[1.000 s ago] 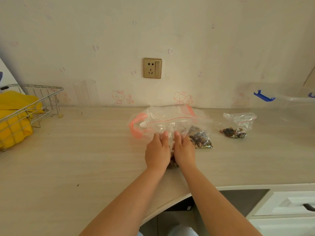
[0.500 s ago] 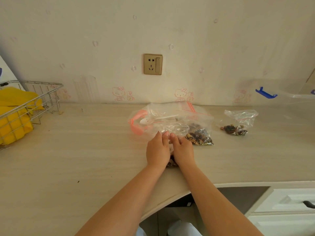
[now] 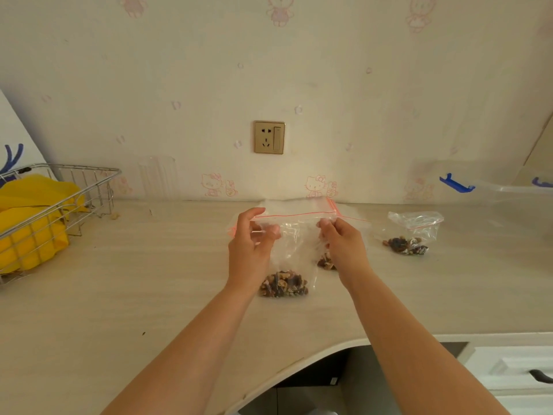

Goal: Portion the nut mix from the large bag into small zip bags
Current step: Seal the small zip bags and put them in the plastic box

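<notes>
A small zip bag (image 3: pixel 294 253) of nut mix (image 3: pixel 283 284) is held up by its top edge over the tabletop (image 3: pixel 119 295).

Head view: the bag's left top corner is pinched by the left hand (image 3: pixel 250 250), thumb and fingers clamped together on the plastic; the right top corner is pinched the same way by the right hand (image 3: pixel 344 244). The red zip line runs between the two hands, and the nut mix sits in the bag's bottom, at 6 o'clock of the hands. A larger clear bag (image 3: pixel 353 226) lies just behind, partly hidden. A second small bag (image 3: pixel 414 232) with nuts lies at 3 o'clock, well apart. A wire basket (image 3: pixel 68 190) holding something yellow stands at 9 o'clock. A wall socket (image 3: pixel 269 137) is seen at 12 o'clock.
</notes>
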